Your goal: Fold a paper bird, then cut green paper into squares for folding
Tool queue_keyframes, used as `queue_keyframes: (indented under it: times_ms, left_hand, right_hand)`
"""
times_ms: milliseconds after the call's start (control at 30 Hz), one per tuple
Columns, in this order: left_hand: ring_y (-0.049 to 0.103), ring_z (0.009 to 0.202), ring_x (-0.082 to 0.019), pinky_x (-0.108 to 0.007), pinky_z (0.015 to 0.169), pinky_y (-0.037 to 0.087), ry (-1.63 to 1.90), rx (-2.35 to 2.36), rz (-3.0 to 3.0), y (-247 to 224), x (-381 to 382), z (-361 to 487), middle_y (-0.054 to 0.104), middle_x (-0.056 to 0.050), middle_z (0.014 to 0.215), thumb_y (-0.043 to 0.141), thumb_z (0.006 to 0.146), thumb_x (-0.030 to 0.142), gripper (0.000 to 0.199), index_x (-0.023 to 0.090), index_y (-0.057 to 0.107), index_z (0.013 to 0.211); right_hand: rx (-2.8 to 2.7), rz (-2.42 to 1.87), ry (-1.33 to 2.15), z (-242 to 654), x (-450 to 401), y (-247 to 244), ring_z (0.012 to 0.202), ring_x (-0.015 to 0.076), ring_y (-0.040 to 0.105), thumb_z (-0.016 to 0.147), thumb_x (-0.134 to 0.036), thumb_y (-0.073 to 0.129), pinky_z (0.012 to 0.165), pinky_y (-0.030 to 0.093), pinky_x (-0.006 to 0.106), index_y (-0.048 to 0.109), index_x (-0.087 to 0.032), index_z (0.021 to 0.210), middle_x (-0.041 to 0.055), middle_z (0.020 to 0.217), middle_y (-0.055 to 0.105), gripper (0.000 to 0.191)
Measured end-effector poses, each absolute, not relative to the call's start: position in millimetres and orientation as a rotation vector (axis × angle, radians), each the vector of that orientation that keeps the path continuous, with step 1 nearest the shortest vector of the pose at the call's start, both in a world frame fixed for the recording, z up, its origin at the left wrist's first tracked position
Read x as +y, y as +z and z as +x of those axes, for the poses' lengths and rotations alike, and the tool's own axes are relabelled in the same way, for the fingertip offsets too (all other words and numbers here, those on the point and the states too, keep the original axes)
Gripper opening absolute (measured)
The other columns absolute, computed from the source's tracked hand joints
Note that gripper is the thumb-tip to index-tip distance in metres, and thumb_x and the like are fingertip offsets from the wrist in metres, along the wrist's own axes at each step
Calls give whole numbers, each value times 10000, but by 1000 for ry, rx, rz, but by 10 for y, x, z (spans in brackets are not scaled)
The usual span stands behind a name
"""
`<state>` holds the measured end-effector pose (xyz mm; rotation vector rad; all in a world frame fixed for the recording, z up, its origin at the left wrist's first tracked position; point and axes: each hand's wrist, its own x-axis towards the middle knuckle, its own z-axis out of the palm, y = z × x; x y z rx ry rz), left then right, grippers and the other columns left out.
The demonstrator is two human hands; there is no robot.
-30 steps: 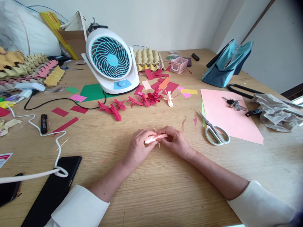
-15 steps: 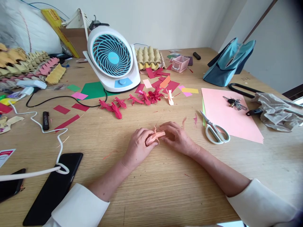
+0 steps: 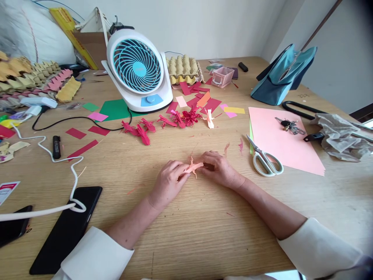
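A small folded salmon-pink paper figure (image 3: pixel 192 167) with thin, pointed side strips is between my hands, just above the wooden table. My left hand (image 3: pixel 170 181) pinches its left end between thumb and fingers. At the figure's right end is my right hand (image 3: pixel 217 169), its fingers curled and pressed together; whatever they grip is too small to make out. Beyond my hands lie several folded red paper figures (image 3: pixel 142 133) and a pale one (image 3: pixel 209 119).
White-handled scissors (image 3: pixel 265 160) lie right of my hands, beside pink sheets (image 3: pixel 279 144) with keys on them. A fan (image 3: pixel 138 70) stands at the back. Left are a black marker (image 3: pixel 56 147), a phone (image 3: pixel 65 233) and a white cable. A blue bag (image 3: pixel 274 87) sits at back right.
The paper figure has turned slightly and sits flatter, with its left end now more covered by my left fingers. My left hand has closed into a tighter pinch.
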<state>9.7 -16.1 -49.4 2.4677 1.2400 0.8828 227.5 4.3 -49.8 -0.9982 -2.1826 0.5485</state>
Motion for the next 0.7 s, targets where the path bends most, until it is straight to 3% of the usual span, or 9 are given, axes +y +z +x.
queue_keyframes:
  times_ms: [267,700]
  left_hand:
    - [626,870,-177,-318,764,512,945,1178,2459,-499,-145,95,680,-51,915,563,921,157,132,195,658,1003]
    - [626,872,-185,-324,771,511,932,1133,2484,-514,-98,74,691,-53,927,595,883,126,144,201,665,985]
  right_hand:
    - [-2135,-976,673,2271,82,-472,642,140,536,920,-350,620,672,411,285,729,-196,929,26,725,637,189]
    - [-2200,-1010,593,2280,100,-533,716,155,553,871,-224,658,692,419,285,719,-181,894,44,799,633,78]
